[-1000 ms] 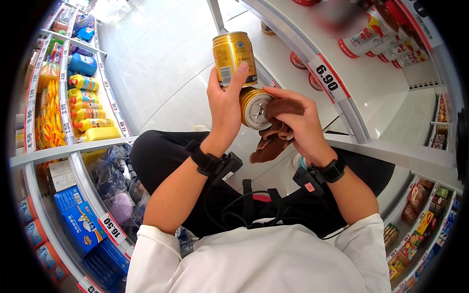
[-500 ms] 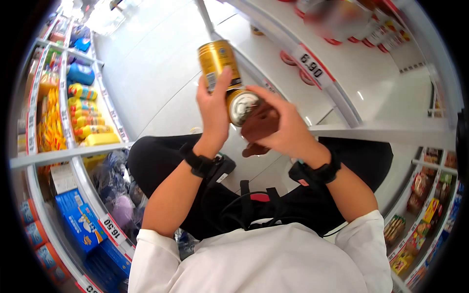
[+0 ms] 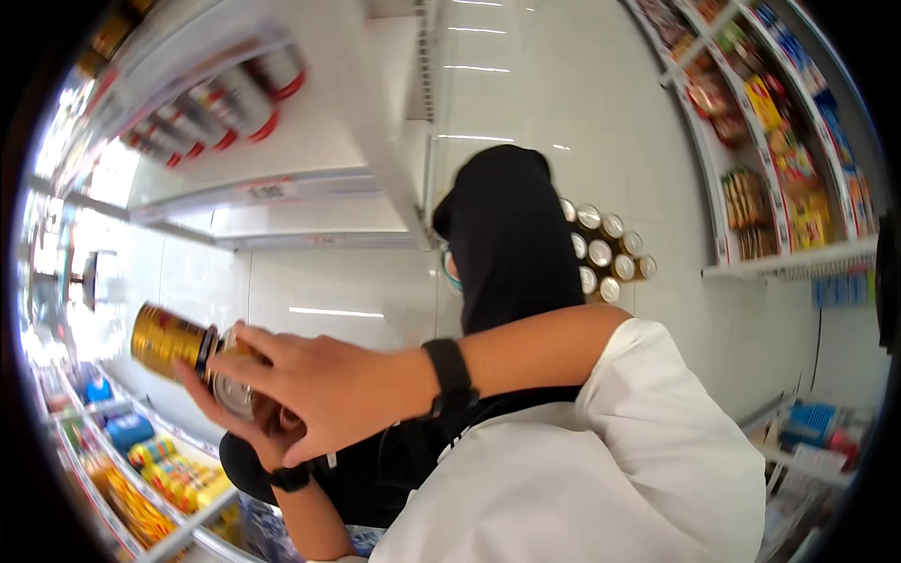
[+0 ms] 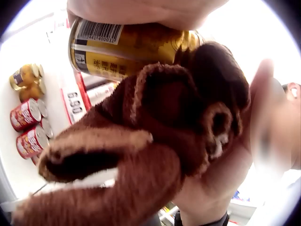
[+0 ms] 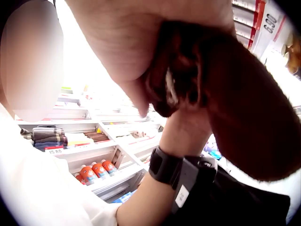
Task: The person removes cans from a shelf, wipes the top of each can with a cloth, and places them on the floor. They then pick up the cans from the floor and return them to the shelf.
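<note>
Two gold drink cans are held end to end at the lower left of the head view. The outer can (image 3: 169, 340) lies tilted on its side; the nearer can (image 3: 233, 394) shows its silver top between the hands. My left hand (image 3: 239, 427) grips the cans from below, partly hidden behind my right hand (image 3: 328, 380). A brown fuzzy cloth (image 4: 160, 162) is bunched in my right hand against a can. In the left wrist view, a barcode shows on the gold can (image 4: 127, 49), above the cloth.
Several cans with silver tops (image 3: 599, 251) stand grouped on the tiled floor beyond my knee (image 3: 511, 235). A white shelf (image 3: 328, 188) with red-and-white cans (image 3: 225, 108) stands at upper left. Snack shelves (image 3: 788, 141) line the right, and yellow bottles (image 3: 178, 474) the lower left.
The head view has swung to the right, so the hands and cans now appear at the lower left. The right arm reaches across the body, and the floor cans have come into view.
</note>
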`<state>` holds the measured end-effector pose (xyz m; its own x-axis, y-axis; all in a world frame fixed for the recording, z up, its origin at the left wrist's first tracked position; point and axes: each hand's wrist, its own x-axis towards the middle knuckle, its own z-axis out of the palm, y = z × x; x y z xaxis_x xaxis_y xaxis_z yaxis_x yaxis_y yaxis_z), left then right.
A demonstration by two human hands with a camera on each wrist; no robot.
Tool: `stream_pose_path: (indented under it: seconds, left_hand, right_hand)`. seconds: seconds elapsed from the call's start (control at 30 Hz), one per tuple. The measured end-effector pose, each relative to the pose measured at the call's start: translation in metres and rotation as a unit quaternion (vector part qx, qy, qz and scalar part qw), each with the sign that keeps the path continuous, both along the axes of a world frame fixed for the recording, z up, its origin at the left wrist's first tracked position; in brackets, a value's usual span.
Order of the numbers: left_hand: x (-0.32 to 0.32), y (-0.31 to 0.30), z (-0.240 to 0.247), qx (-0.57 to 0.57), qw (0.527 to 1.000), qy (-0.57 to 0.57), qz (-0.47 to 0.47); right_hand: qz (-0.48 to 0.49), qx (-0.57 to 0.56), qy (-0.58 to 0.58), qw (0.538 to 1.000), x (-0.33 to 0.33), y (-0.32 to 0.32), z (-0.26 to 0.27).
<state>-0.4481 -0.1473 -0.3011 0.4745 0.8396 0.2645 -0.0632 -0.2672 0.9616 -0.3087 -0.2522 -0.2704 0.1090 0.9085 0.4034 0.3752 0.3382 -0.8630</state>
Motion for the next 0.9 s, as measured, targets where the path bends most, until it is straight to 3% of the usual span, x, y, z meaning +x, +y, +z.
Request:
stream_pose_path:
  seconds: [0.07, 0.13, 0.17, 0.2, 0.3, 0.4, 0.47, 0.53, 0.6, 0.63, 0.67, 0.73, 0.77, 0.8, 0.87, 0.9]
  left_hand:
    - [0.001, 0.004, -0.003, 0.064, 0.997, 0.008, 0.04]
    - [0.019, -0.036, 0.032, 0.037, 0.997, -0.048, 0.037]
    - [0.039, -0.058, 0.062, -0.112, 0.988, -0.068, 0.08]
    - [0.038, -0.051, 0.073, -0.252, 0.951, -0.18, -0.01]
    - [0.05, -0.093, 0.093, -0.251, 0.945, -0.198, -0.065]
    - [0.063, -0.118, 0.099, -0.269, 0.915, -0.246, -0.172]
    - [0.069, -0.12, 0.098, -0.238, 0.895, -0.198, -0.322]
    - [0.097, -0.142, 0.103, -0.176, 0.933, -0.185, -0.255]
    - [0.118, -0.135, 0.103, -0.21, 0.83, -0.198, -0.477]
    - [0.129, -0.139, 0.103, -0.269, 0.823, -0.185, -0.465]
    - [0.14, -0.143, 0.103, -0.315, 0.793, -0.177, -0.491]
    - [0.165, -0.142, 0.093, -0.391, 0.738, -0.142, -0.532]
    - [0.177, -0.146, 0.088, -0.415, 0.727, -0.118, -0.533]
    - [0.189, -0.151, 0.084, -0.406, 0.735, -0.089, -0.536]
    - [0.217, -0.169, 0.077, -0.366, 0.734, -0.058, -0.569]
    - [0.226, -0.182, 0.078, -0.345, 0.749, -0.019, -0.565]
  right_hand:
    - [-0.082, 0.043, -0.057, 0.994, -0.002, -0.014, 0.005]
    - [-0.14, 0.079, -0.085, 0.983, -0.001, -0.036, 0.017]
    - [-0.178, 0.11, -0.113, 0.971, -0.001, -0.048, 0.022]
    - [-0.189, 0.115, -0.114, 0.969, 0.001, -0.06, 0.027]
    - [-0.262, 0.226, -0.158, 0.925, 0.008, -0.098, 0.04]
    - [-0.314, 0.255, -0.164, 0.9, 0.017, -0.141, 0.048]
    - [-0.341, 0.26, -0.153, 0.89, 0.029, -0.176, 0.05]
    - [-0.399, 0.275, -0.098, 0.869, 0.043, -0.212, 0.045]
    - [-0.442, 0.243, -0.119, 0.855, 0.062, -0.27, 0.038]
    - [-0.489, 0.193, -0.119, 0.842, 0.067, -0.297, 0.034]
    - [-0.534, 0.142, -0.117, 0.825, 0.069, -0.324, 0.03]
    - [-0.675, 0.022, 0.016, 0.738, 0.067, -0.371, -0.009]
    - [-0.7, 0.013, 0.101, 0.707, 0.069, -0.392, -0.03]
    - [-0.718, 0.005, 0.184, 0.671, 0.07, -0.412, -0.054]
    - [-0.776, -0.016, 0.167, 0.608, 0.071, -0.448, -0.114]
    - [-0.78, -0.016, 0.169, 0.602, 0.07, -0.465, -0.146]
